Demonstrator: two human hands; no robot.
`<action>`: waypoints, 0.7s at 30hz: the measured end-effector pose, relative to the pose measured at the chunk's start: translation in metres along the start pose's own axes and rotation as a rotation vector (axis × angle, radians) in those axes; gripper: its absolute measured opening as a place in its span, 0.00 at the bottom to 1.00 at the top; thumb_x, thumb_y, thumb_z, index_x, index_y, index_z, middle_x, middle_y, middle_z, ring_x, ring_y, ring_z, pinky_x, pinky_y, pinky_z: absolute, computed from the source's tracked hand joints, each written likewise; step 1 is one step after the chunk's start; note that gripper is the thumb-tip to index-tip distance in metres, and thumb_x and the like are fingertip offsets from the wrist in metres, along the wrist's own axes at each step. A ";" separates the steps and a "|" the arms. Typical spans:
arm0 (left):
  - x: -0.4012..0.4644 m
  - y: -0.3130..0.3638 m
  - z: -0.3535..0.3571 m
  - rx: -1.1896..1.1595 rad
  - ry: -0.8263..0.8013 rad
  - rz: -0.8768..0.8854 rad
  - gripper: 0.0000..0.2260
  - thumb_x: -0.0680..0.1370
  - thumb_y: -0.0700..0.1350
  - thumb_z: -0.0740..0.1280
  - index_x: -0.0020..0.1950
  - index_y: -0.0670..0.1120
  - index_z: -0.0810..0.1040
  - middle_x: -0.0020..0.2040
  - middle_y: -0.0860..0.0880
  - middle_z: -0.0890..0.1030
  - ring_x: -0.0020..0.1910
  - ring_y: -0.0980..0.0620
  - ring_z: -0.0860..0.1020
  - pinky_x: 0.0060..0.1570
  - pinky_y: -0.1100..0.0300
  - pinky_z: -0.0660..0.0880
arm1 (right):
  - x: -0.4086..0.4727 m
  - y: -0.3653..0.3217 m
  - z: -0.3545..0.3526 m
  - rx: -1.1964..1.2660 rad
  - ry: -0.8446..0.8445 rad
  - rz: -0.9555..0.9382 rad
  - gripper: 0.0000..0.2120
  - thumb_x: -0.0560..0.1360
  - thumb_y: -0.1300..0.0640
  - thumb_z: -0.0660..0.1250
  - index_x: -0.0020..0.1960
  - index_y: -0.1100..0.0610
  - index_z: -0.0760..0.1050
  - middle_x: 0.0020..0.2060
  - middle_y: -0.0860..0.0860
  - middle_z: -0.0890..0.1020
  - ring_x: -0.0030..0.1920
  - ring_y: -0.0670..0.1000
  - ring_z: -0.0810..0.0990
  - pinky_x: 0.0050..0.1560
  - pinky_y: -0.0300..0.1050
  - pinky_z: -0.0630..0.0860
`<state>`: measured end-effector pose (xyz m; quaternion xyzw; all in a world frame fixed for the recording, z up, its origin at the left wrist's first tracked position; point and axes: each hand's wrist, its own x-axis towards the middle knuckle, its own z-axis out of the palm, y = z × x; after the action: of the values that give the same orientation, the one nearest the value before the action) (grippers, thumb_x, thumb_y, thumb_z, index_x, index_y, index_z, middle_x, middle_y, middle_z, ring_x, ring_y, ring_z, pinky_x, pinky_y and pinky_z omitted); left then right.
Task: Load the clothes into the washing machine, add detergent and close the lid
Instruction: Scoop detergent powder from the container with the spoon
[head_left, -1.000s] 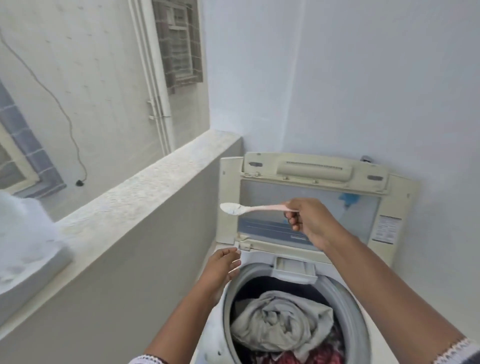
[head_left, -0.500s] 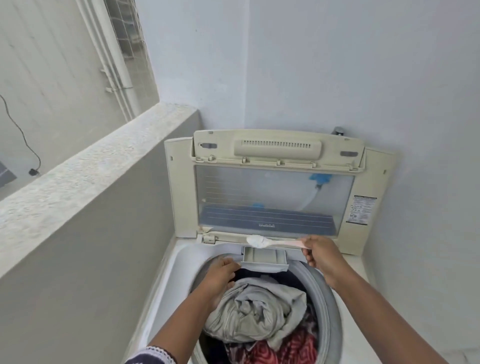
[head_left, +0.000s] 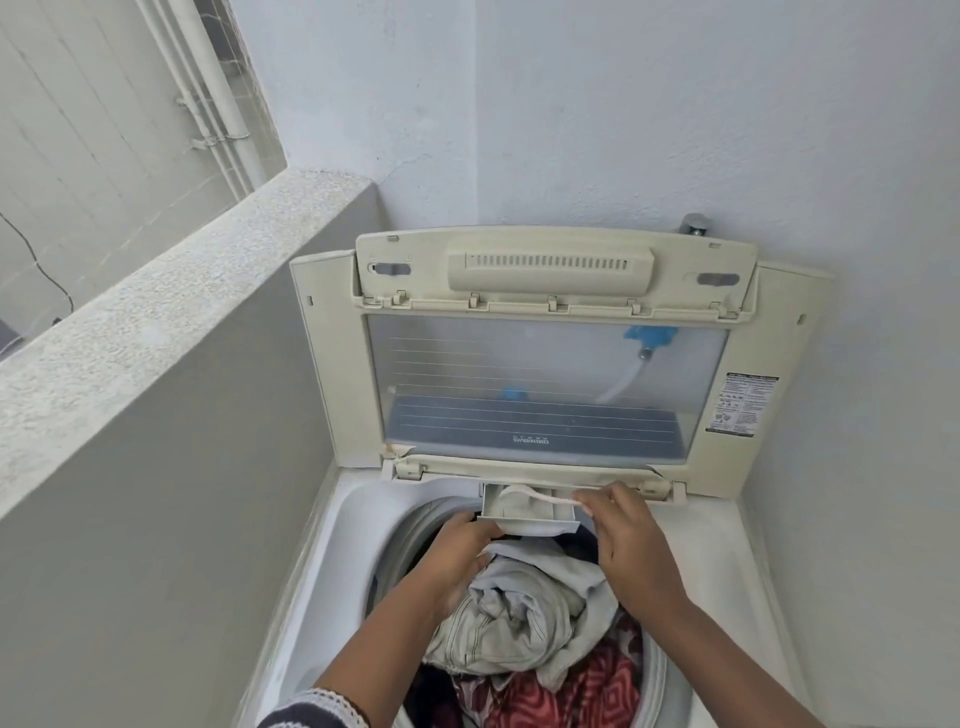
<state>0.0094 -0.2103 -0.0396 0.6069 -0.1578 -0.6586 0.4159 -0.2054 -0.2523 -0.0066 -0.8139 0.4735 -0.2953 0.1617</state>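
Head view: the spoon (head_left: 540, 498), pinched in the right hand (head_left: 631, 545), has been tipped into the drawer (head_left: 527, 512) (held out by the left hand (head_left: 460, 553)). Clothes (head_left: 524, 618) are loaded; lid (head_left: 545, 353) is up.

Lid (head_left: 332, 364): matt cream plastic, clear window. Tub rim (head_left: 332, 545): glossy white. Ledge (head_left: 156, 291): rough plaster. Clothes (head_left: 524, 613): crumpled cloth.
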 end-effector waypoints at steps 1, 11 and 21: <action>-0.001 0.000 0.000 -0.003 -0.002 -0.001 0.10 0.73 0.39 0.67 0.53 0.44 0.79 0.51 0.46 0.83 0.53 0.49 0.79 0.51 0.57 0.74 | -0.003 0.001 0.001 -0.052 0.033 -0.067 0.19 0.73 0.76 0.64 0.58 0.61 0.82 0.45 0.53 0.77 0.46 0.52 0.76 0.45 0.39 0.74; -0.043 0.010 -0.016 0.037 0.081 0.067 0.22 0.78 0.41 0.67 0.72 0.49 0.68 0.64 0.47 0.76 0.58 0.53 0.76 0.55 0.56 0.75 | -0.008 -0.017 -0.013 -0.085 0.190 -0.259 0.14 0.78 0.66 0.60 0.60 0.61 0.80 0.50 0.52 0.74 0.48 0.51 0.74 0.48 0.33 0.71; -0.190 0.057 -0.089 0.526 0.495 0.731 0.18 0.78 0.42 0.69 0.68 0.51 0.74 0.67 0.54 0.73 0.68 0.55 0.71 0.69 0.57 0.67 | 0.036 -0.176 -0.026 0.666 0.213 -0.029 0.13 0.83 0.61 0.60 0.54 0.45 0.78 0.38 0.51 0.78 0.35 0.54 0.74 0.35 0.52 0.72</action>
<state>0.0969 -0.0774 0.1091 0.7339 -0.4170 -0.2447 0.4771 -0.0894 -0.1945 0.1210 -0.6878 0.3541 -0.5189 0.3638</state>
